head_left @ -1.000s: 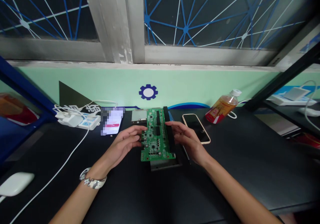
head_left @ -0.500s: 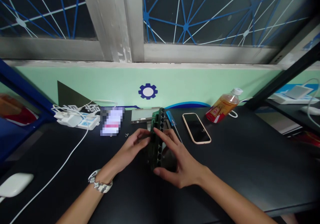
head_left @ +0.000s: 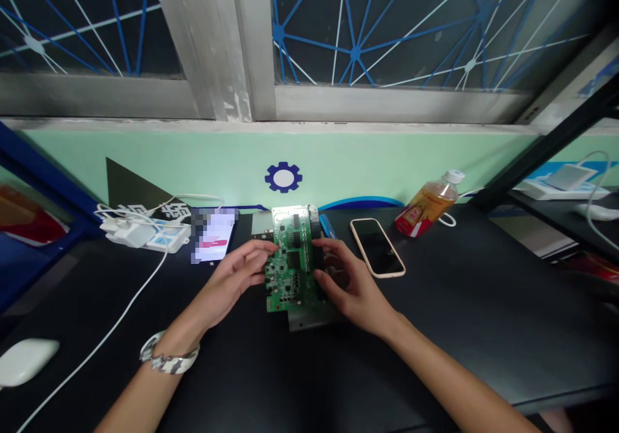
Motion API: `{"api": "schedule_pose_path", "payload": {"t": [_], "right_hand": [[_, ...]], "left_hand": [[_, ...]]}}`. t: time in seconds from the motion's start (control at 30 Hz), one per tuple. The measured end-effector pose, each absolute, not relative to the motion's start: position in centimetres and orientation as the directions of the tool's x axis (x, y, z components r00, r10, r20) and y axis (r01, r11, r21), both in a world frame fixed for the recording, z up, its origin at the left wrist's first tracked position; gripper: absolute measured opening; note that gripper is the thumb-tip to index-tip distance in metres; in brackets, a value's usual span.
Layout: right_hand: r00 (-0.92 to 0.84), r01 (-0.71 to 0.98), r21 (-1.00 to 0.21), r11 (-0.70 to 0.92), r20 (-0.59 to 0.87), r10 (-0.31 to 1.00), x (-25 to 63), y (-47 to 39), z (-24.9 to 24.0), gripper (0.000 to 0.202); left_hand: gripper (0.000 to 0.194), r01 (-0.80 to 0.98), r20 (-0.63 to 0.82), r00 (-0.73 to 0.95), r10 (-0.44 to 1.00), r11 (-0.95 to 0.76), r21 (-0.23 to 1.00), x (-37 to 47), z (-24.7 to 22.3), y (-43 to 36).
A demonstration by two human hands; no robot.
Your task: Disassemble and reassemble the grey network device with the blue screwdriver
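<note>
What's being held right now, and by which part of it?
The green circuit board, by its long sides: left hand at the left edge, right hand at the black strip along the right.

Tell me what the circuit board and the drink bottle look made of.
Circuit board: probably rigid laminate, glossy green coating, judging by its flat, shiny face. Drink bottle: likely smooth, clear plastic, from its see-through upper part and highlights.

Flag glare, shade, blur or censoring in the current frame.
Head view: pale glare on the circuit board's far end, its near right part shaded; head view: the lit phone's screen partly pixelated; head view: soft sheen on the desk at right; head view: red item at left edge looks blurry.
</note>
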State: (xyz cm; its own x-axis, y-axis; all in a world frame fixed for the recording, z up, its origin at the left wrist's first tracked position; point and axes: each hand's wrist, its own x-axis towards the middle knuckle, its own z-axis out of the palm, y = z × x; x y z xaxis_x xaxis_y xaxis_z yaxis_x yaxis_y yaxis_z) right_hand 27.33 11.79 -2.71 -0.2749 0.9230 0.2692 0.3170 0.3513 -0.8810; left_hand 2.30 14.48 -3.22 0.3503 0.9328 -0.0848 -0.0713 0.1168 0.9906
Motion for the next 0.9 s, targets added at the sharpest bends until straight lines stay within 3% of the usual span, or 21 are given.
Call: {"api": "schedule_pose_path", "payload": {"t": [0.3, 0.5, 0.57, 0.8, 0.9], "right_hand": [[-0.359, 0.048, -0.992, 0.117, 0.092, 0.929, 26.5, 12.2, -4.4, 0.037], [-0.430, 0.003, -0.990, 0.144, 0.129, 0.894, 27.0, 11.9, -4.5, 0.073], [-0.438, -0.001, -0.990, 0.144, 0.130, 0.889, 27.1, 11.9, -4.3, 0.075], [-0.368, 0.034, -0.984, 0.177, 0.152, 0.917, 26.4, 12.1, -4.3, 0.039], [-0.331, 0.067, -0.981, 0.185, 0.153, 0.931, 26.3, 12.2, -4.4, 0.033]], "left_hand": [[0.027, -0.289, 0.016, 0.547, 0.837, 0.171, 0.942, 3.5, -2.2, 13.4], [0.028, -0.331, 0.042, 0.611, 0.791, 0.208, 0.920, 4.9, -2.0, 12.5], [0.029, -0.331, 0.049, 0.612, 0.789, 0.200, 0.922, 5.1, -2.0, 12.4], [0.034, -0.165, -0.002, 0.467, 0.884, 0.089, 0.982, 4.9, -2.9, 13.0], [0.045, -0.161, -0.039, 0.459, 0.887, 0.126, 0.979, 5.1, -3.5, 13.0]]}}
